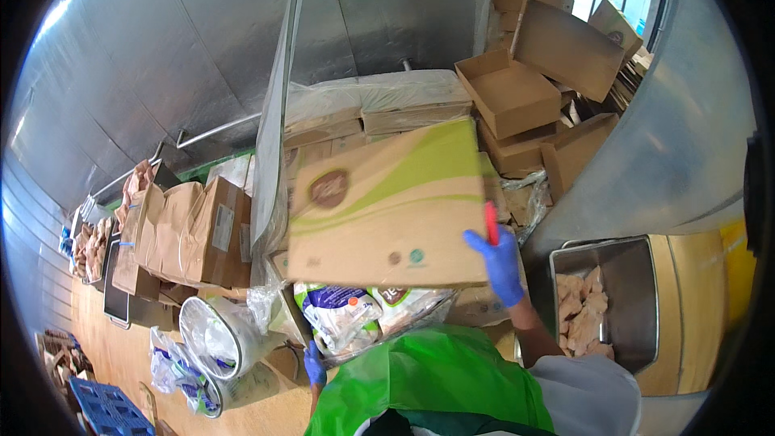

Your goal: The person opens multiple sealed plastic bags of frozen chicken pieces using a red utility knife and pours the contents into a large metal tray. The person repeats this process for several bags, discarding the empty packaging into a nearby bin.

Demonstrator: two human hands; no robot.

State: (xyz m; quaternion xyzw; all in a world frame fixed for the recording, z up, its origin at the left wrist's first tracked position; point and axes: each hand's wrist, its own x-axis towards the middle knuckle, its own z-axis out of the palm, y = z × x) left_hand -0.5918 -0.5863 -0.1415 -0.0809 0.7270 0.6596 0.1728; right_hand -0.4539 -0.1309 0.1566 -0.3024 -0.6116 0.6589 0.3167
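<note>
A large brown cardboard lid (pixel 387 218) with a green band and a dark emblem is tilted up in front of me. My right hand (pixel 499 262), in a blue glove, is closed at the lid's right edge, with a small red tool (pixel 491 224) also in it. Below the lid shows an open cardboard box (pixel 292 307) with printed plastic bags (pixel 343 315) inside. At this box's near left corner is my left hand (pixel 314 363), gloved in blue, its fingers closed against the side and partly hidden.
Behind the lid, more boxes (pixel 323 125) sit under clear plastic wrap. Emptied cartons (pixel 517 97) lie heaped at the far right. A metal bin (pixel 630 291) holding pinkish-brown pieces stands at right. To the left are bulging cartons (pixel 186 226), a lined waste bin (pixel 211 337) and a blue pallet (pixel 109 408).
</note>
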